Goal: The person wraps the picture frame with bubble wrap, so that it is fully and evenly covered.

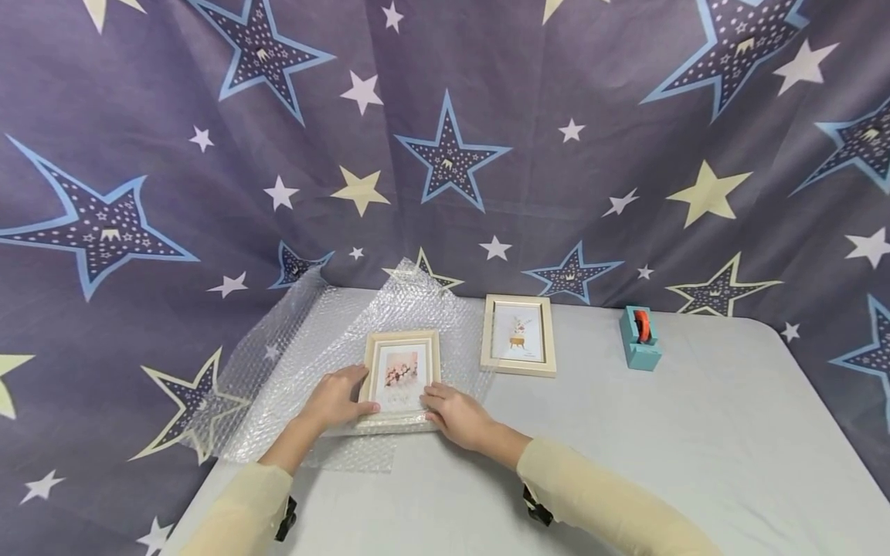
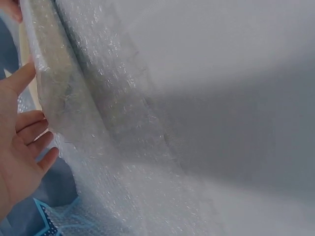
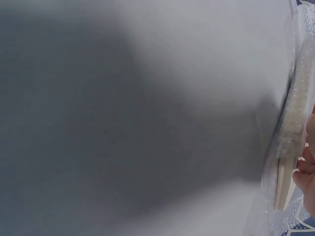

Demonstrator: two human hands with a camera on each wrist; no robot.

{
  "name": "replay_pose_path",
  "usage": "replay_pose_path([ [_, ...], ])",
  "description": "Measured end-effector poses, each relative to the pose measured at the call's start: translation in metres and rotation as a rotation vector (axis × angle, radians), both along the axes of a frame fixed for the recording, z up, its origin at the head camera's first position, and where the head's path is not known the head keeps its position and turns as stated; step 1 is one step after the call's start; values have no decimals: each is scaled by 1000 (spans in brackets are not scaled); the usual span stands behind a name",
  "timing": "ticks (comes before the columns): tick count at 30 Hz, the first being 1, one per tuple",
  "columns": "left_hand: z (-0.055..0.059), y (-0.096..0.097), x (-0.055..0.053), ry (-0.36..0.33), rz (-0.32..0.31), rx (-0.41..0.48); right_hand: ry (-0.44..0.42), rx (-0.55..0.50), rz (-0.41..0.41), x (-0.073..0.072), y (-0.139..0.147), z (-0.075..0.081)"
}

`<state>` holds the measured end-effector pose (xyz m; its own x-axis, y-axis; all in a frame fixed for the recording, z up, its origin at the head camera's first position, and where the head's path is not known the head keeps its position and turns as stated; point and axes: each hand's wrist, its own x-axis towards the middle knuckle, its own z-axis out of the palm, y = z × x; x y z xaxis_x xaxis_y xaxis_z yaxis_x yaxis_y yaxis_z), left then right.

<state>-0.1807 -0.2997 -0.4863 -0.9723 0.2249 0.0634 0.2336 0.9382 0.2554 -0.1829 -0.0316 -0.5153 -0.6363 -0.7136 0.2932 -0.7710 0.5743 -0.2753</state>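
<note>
Flower frame point(image 1: 402, 371): pale wood, pink-blossom pic facing up; lies on bubble wrap point(image 1: 327, 340), L of ctr. on the surface point(image 1: 695, 432), betw. both hands.
Wrap: clear, spread under & around flower frame; a strip folded up over frame's near edge; L part hangs past the surface's L edge, far part stands up agst. backdrop point(image 1: 528, 46).
L hand point(image 1: 337, 398): grips frame's L side, thumb on front by near-L corner, fingers along outer edge.
R hand point(image 1: 459, 417): holds frame's R side at near-R corner; R wrist view catches only a sliver of it, so exact finger grip hard to call.
2nd frame point(image 1: 518, 336): gold-ish, plant-pot pic, far side, just R of flower frame; wrap's R edge reaches its near-L part.
Tape disp. point(image 1: 640, 344): teal w/ orange roll point(image 1: 643, 327), far R, apart from 2nd frame.
Sleeves point(image 1: 605, 494): pale yellow, blk. straps point(image 1: 287, 519) at cuffs.
Backdrop: purple-grey cloth, stars, blue & yellow outlines.
</note>
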Motion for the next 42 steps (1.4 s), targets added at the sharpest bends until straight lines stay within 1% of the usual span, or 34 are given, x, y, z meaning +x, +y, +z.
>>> replay_pose_path([
  [5, 3, 1, 2, 27, -21, 2, -7, 22, 28, 1, 5, 0],
  [8, 5, 2, 2, 11, -12, -4, -20, 43, 32, 0, 8, -1],
  [12, 7, 4, -1, -40, 11, -19, -40, 55, 42, 0, 10, -2],
  [16, 15, 9, -13, -70, 39, -7, -58, 68, 40, -3, 14, -1],
  [18, 21, 11, -23, -82, 52, 17, -62, 83, 36, -4, 15, 0],
  [19, 24, 11, -30, -92, 65, 28, -64, 92, 33, -5, 16, 0],
  [21, 29, 9, -47, -99, 85, 47, -65, 104, 32, -5, 15, 1],
  [24, 34, 4, -75, -129, 140, 94, -60, 108, 44, -4, 15, 1],
  [27, 36, -1, -101, -152, 201, 143, -41, 115, 65, -2, 14, 1],
  [29, 33, -3, -118, -164, 239, 188, -24, 134, 72, -2, 15, 0],
  [31, 31, -4, -132, -175, 281, 245, -12, 158, 75, -2, 16, 0],
  [34, 26, -8, -148, -209, 349, 339, 1, 189, 79, -4, 15, 3],
  [36, 23, -11, -156, -241, 379, 385, 3, 203, 85, -5, 15, 4],
  [38, 19, -12, -164, -269, 391, 417, 4, 213, 91, -6, 16, 5],
  [42, 10, -12, -176, -311, 382, 458, 9, 237, 93, -9, 18, 2],
])
